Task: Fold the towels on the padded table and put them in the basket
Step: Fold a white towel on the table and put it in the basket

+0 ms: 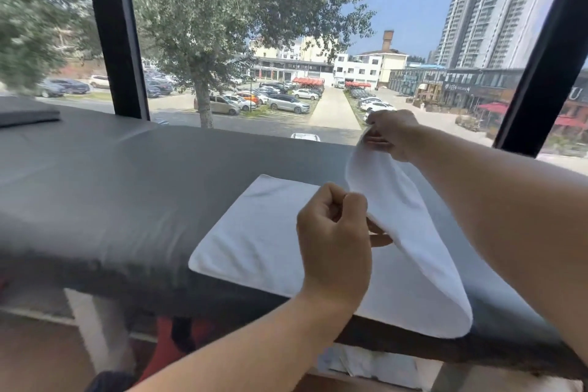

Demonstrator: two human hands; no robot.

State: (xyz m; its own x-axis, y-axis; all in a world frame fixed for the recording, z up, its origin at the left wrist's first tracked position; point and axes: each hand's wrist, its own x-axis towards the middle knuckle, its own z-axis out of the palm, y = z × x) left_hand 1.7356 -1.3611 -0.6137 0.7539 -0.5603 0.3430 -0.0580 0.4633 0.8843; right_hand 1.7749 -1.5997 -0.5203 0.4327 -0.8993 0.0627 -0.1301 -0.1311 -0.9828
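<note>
Fingers of the left hand (334, 232) are curled tight, pinching the near corner of the white towel (254, 239), while the right hand (393, 134), up at one o'clock, nips the far corner between thumb and fingertips. Between the two hands the towel's right edge is lifted and arches over towards the left; the rest lies flat on the grey padded table (127, 175), near its front edge at about five o'clock. A dark folded pad (25, 113) sits on the table at ten o'clock. Behind, a black-framed window (114, 32) looks out on a tree and parked cars.
</note>
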